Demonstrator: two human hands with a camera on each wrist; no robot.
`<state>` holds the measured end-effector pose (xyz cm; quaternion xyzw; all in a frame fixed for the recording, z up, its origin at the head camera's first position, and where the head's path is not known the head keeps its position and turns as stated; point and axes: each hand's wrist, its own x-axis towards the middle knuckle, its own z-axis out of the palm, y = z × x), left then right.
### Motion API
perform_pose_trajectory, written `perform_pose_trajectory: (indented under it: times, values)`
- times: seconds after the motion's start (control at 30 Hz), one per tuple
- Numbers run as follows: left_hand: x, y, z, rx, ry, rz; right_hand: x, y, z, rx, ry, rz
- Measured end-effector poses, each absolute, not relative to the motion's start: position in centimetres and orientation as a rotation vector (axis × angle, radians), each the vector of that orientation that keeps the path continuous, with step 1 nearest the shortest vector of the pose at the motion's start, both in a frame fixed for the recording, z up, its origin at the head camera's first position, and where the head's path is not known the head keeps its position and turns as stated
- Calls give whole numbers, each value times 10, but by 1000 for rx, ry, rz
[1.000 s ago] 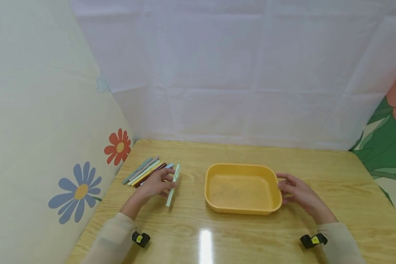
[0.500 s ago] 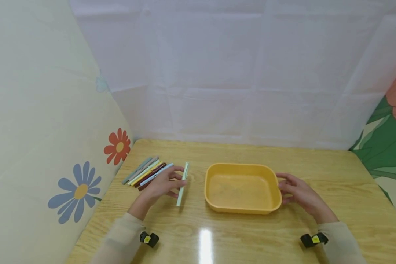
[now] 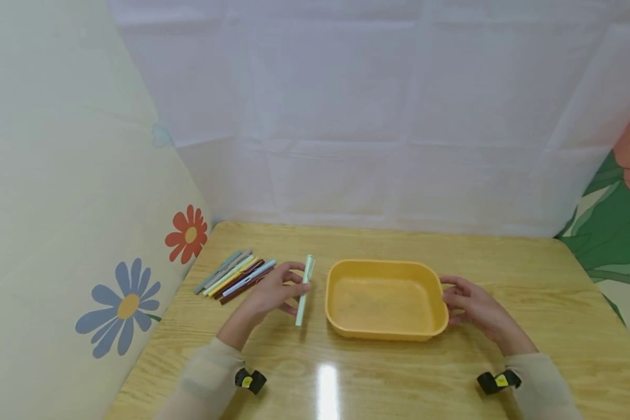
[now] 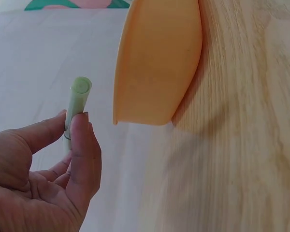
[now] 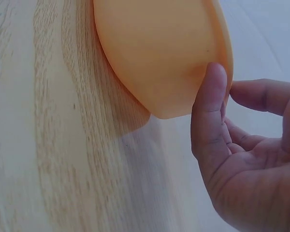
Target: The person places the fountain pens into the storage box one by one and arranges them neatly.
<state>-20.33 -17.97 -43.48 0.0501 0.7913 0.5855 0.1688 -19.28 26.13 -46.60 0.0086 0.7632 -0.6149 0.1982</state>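
Observation:
My left hand (image 3: 275, 290) pinches a pale mint-green pen (image 3: 304, 291) between thumb and fingers, just left of the yellow plastic basin (image 3: 387, 333). In the left wrist view the pen (image 4: 77, 101) points its round end toward the camera, apart from the basin (image 4: 157, 63). At the basin's right end, my right hand (image 3: 475, 306) holds the wall and rim with thumb and fingertips. The right wrist view shows the thumb lying on the outer wall of the basin (image 5: 159, 53) and the index finger at its rim. Nothing shows inside the basin.
Several pens (image 3: 236, 274) in grey, green, yellow, dark red and light blue lie side by side at the table's left. The wooden table (image 3: 399, 379) meets a white cloth (image 3: 346, 116) behind and a flower-printed cloth (image 3: 110, 204) on the left.
My left hand has moved right with the mint-green pen, away from the other pens and closer to the basin. My right hand and the basin have stayed put.

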Motion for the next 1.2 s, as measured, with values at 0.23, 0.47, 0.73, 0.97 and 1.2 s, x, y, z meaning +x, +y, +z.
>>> perform_pose_trajectory:
  times: [0.23,0.47,0.73,0.97,1.2]
  values:
    - [-203,-167,-432,162,2215,1692,-194,261,-466,-2,2094,-1757]
    - [-205,-155,-428,227,2147,1715,-196,262,-466,36,2053,-1773]
    - [-207,-136,-423,293,2098,1709,-198,263,-463,13,1968,-1773]
    - [-209,-117,-421,310,2102,1679,-203,266,-458,8,1928,-1762]
    - [-210,-96,-421,306,2091,1681,-204,266,-456,11,1895,-1769]
